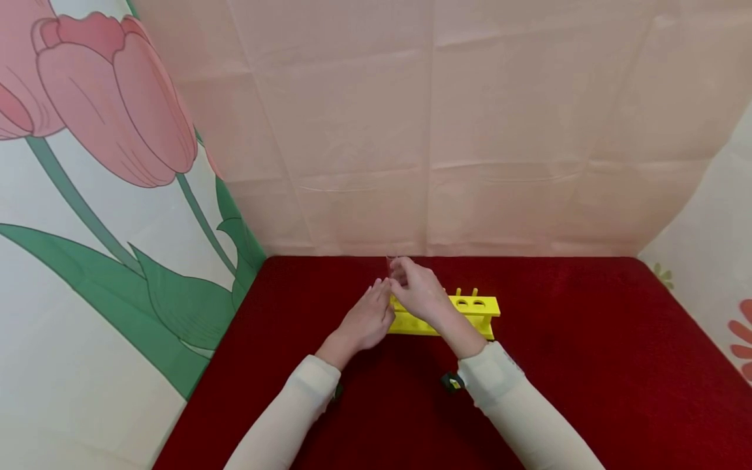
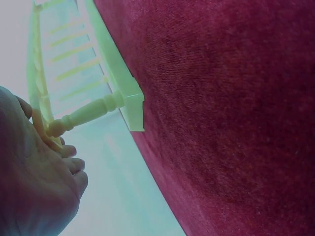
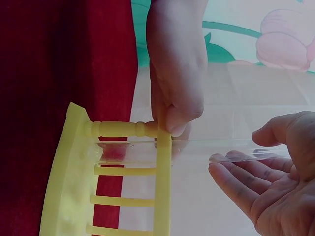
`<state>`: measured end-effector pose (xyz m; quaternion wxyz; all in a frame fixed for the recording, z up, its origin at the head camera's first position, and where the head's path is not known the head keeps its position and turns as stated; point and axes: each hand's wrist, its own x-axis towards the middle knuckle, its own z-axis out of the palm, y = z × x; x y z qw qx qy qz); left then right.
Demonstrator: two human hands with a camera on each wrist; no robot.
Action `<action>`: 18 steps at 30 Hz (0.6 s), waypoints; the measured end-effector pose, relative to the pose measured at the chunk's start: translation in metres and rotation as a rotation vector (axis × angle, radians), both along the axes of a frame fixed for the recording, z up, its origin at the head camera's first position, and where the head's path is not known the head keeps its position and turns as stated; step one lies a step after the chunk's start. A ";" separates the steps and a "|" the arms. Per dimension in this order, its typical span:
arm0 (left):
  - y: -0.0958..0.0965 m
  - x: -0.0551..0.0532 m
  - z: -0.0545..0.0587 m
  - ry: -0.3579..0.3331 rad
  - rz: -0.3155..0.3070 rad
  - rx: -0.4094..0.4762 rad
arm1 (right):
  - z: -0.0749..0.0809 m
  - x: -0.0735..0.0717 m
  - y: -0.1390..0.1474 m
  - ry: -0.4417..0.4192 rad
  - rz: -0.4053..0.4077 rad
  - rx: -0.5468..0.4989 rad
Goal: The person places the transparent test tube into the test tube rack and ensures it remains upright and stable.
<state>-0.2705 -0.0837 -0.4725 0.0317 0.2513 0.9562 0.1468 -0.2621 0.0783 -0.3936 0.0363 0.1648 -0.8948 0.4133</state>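
A yellow test tube rack point(image 1: 491, 305) stands on the red table, with a row of round holes in its top bar and thin pegs behind. My left hand point(image 1: 367, 316) grips the left end of that top bar, its fingers point(image 2: 74, 164) beneath it in the left wrist view. A clear test tube point(image 3: 192, 151) passes through the hole at this end, its rounded bottom down near the rack's base. Above the bar, my right hand point(image 1: 420, 290) holds the tube's upper part between thumb and fingers point(image 3: 236, 182).
Red cloth point(image 1: 587, 365) covers the table. A pale pink backdrop point(image 1: 470, 143) hangs behind its far edge, and a tulip-printed sheet point(image 1: 100, 261) stands along the left. A small dark device point(image 1: 452, 382) shows beside the right sleeve.
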 end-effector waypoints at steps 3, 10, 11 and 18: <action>0.000 0.000 0.000 -0.002 0.000 -0.003 | -0.001 0.000 0.000 -0.002 -0.001 0.003; -0.001 0.000 0.000 0.011 -0.009 0.001 | -0.003 0.001 0.000 0.006 0.000 0.010; -0.001 0.000 -0.001 0.012 -0.009 0.002 | -0.003 0.001 0.000 0.007 0.000 0.011; -0.001 0.000 -0.001 0.010 -0.007 0.010 | -0.007 0.001 0.000 0.026 -0.001 0.021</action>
